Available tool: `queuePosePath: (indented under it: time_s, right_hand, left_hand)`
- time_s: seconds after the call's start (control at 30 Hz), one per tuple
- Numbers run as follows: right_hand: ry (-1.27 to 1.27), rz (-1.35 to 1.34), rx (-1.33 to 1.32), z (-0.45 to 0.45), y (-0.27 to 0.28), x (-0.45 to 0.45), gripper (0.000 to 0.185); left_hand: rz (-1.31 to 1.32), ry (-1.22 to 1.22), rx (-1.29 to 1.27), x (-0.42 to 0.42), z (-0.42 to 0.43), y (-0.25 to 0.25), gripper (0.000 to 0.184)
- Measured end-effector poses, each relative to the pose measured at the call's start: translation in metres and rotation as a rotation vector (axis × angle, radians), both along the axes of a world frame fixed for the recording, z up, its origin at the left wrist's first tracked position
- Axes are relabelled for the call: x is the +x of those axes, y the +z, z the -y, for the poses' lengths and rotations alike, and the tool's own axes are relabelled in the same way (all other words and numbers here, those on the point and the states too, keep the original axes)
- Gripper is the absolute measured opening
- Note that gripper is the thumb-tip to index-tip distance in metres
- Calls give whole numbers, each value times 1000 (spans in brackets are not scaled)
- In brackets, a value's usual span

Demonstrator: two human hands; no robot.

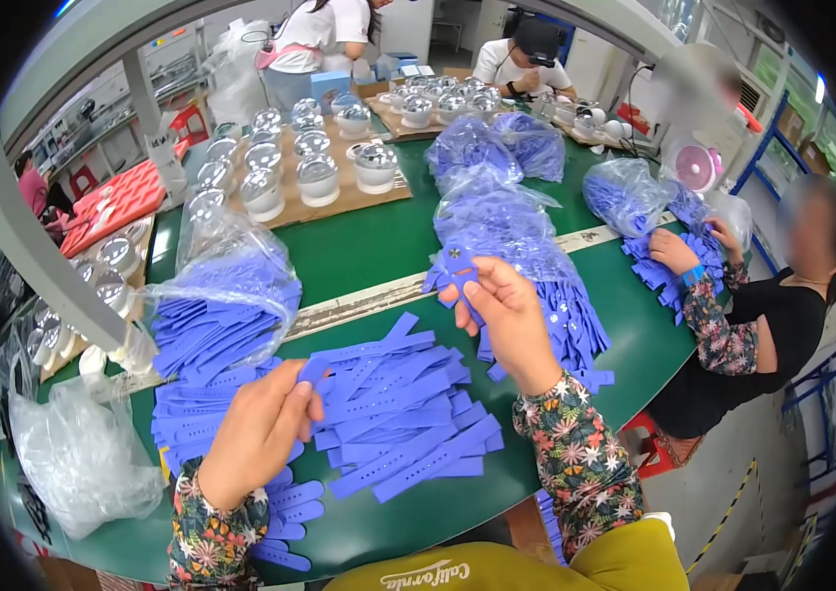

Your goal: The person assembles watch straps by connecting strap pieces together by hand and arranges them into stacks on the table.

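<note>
Purple strap (pixel 456 264), pinched in the right hand's (pixel 508 325) fingers at one o'clock, could drop if they slacken; left hand's (pixel 258 422) fingers pinch another strap (pixel 313 370) at eleven.

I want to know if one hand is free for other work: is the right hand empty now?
No, the right hand holds a blue strap between its thumb and fingers.
</note>
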State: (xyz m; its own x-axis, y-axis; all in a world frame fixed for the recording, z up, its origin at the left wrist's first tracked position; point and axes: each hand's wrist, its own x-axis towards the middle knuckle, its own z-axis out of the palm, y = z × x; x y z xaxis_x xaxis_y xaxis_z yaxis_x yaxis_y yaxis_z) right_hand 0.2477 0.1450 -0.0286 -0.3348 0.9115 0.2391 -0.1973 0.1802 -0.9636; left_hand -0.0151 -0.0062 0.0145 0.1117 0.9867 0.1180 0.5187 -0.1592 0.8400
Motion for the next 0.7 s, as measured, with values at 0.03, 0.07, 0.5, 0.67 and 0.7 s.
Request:
queuePosePath:
  time_s: [0.03, 0.07, 0.5, 0.67, 0.7]
  right_hand:
    - [-25, 13, 15, 3, 1, -3, 20]
    - [-4, 11, 7, 4, 1, -5, 20]
    - [55, 393, 220, 25, -3, -18, 29]
    - [66, 583, 585, 40, 6, -26, 29]
    - [53, 609, 658, 41, 3, -28, 30]
  left_hand:
    - [83, 11, -59, 2, 1, 1, 20]
    - [82, 33, -66, 1, 1, 1, 20]
    - [173, -48, -26, -16, -10, -21, 24]
    - [-121, -37, 259, -10, -8, -12, 23]
    - [-168, -4, 309, -8, -6, -10, 23]
